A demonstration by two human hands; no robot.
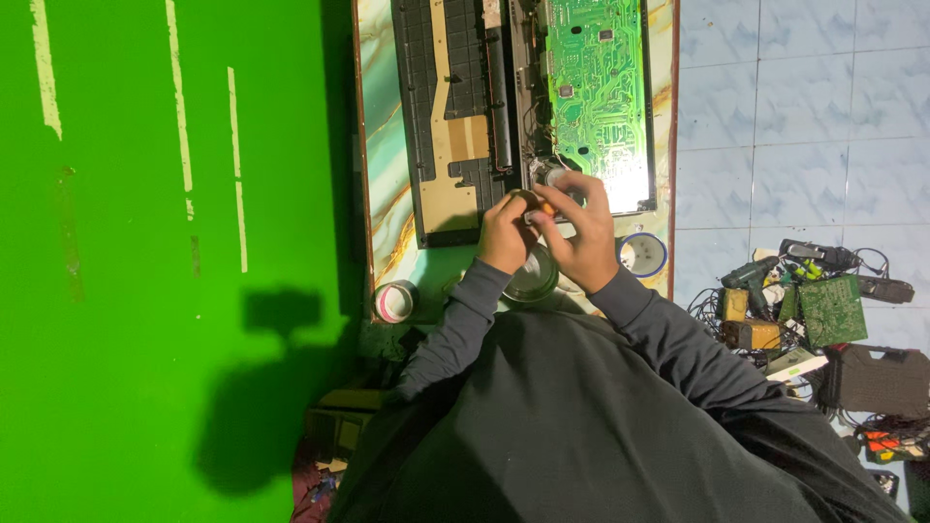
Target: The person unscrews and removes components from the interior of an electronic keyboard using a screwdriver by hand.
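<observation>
1. My left hand (505, 235) and my right hand (579, 232) meet just below the near end of the green circuit board (598, 92), which I use as my landmark. Both are curled shut around a small round part with an orange tip (539, 203), pinched between the fingertips of the two hands. I cannot tell exactly what the part is.

2. Left of the circuit board lies the black plastic housing (455, 107), opened flat on the marbled desk (383, 165). Below the board, under my wrists, stands a round metal tin (532, 276). A blue-rimmed white cup (641, 254) stands just below the board's lower right corner, and a roll of pink tape (394, 301) rests well to its lower left, at the desk's edge.

3. Far right of the board, on the tiled floor (794, 116), lie a drill, cables, another green board and a black case (877, 380).

4. Risks, as I judge them: the part is small and held only by fingertips, so a slip could drop it into the housing or off the desk's edge. My right wrist hangs close to the cup and could tip it. Pressing down near the bare board could strain its wires.
</observation>
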